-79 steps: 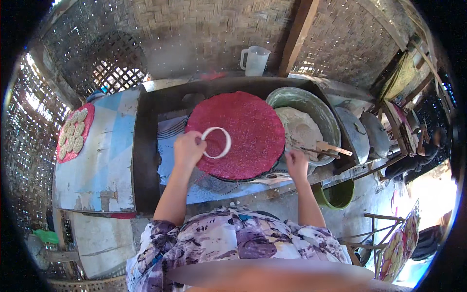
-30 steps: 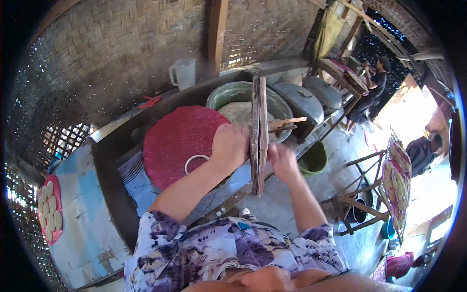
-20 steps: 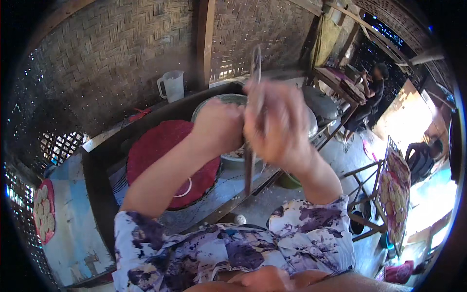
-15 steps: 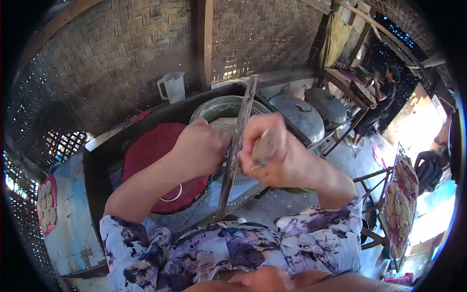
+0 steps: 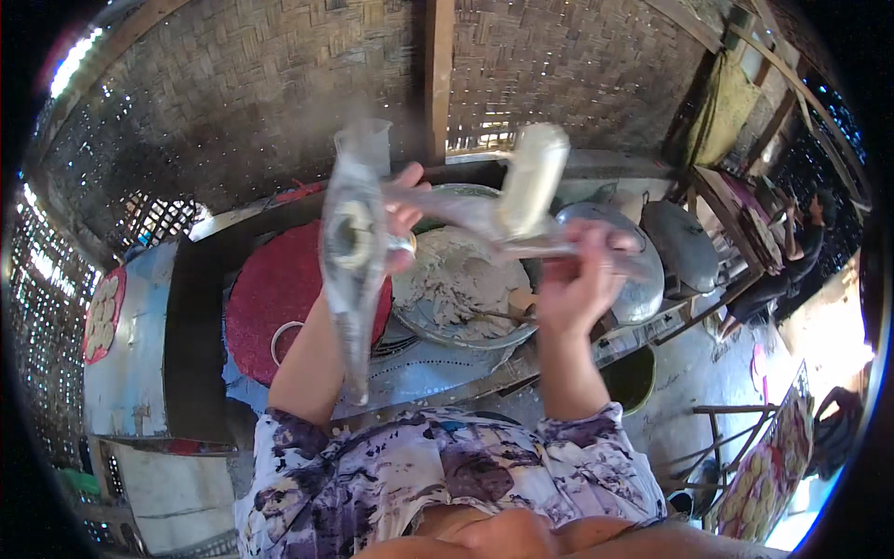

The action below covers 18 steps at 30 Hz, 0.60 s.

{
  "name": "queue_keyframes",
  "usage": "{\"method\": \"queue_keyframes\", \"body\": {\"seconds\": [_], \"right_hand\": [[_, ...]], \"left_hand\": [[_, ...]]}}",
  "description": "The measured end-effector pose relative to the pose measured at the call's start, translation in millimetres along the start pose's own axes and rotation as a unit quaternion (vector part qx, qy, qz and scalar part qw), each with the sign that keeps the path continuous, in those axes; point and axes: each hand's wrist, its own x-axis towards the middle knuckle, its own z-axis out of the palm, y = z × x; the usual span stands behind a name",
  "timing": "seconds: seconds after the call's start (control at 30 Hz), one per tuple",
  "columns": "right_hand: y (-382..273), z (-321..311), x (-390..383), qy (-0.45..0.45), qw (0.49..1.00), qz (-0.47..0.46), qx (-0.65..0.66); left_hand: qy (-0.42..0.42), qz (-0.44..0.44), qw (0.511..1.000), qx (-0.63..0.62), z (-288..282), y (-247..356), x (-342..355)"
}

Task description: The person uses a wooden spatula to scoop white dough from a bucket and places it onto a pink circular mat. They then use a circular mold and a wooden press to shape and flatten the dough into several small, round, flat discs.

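My left hand [image 5: 402,214] is closed at the side of a long wooden board [image 5: 346,303] with a round opening, blurred by motion. My right hand [image 5: 582,279] grips one end of a wooden crossbar [image 5: 461,210], from which a pale cylinder [image 5: 535,177] sticks up. The bar's other end reaches my left hand; whether that hand also grips it is unclear. The two pieces look like halves of a hand press. Below them, a large metal basin [image 5: 447,337] holds thick pale dough [image 5: 461,279], with a wooden spatula [image 5: 521,300] in it.
A red round mat [image 5: 270,307] lies left of the basin. Behind stands a translucent jug [image 5: 375,142]. Lidded pots [image 5: 684,244] stand to the right, with a green bucket [image 5: 638,377] below. Trays of flat rounds [image 5: 102,317] flank me. Another person [image 5: 812,242] works at far right.
The two wooden pieces, earlier held together upright between my hands, are now spread apart. The cylinder has come into view. My left hand has risen, my right hand moved right, and the view has shifted.
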Motion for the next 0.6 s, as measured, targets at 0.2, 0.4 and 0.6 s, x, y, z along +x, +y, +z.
{"method": "queue_keyframes", "body": {"seconds": [0.2, 0.4, 0.6], "right_hand": [[54.9, -16.3, -21.5, -0.145, 0.968, 0.176, 0.108], [105.7, -137.1, -22.1, -0.709, 0.168, 0.211, -0.652], [110.2, -148.4, 19.6, -0.664, 0.191, 0.219, -0.689]], "left_hand": [[0.079, 0.146, 0.985, 0.052, -5.5, 31.2, -15.3], [0.132, 0.136, 0.966, 0.177, -16.4, 60.7, -38.3], [0.229, 0.053, 0.915, 0.327, 0.4, 83.1, -54.9]]}}
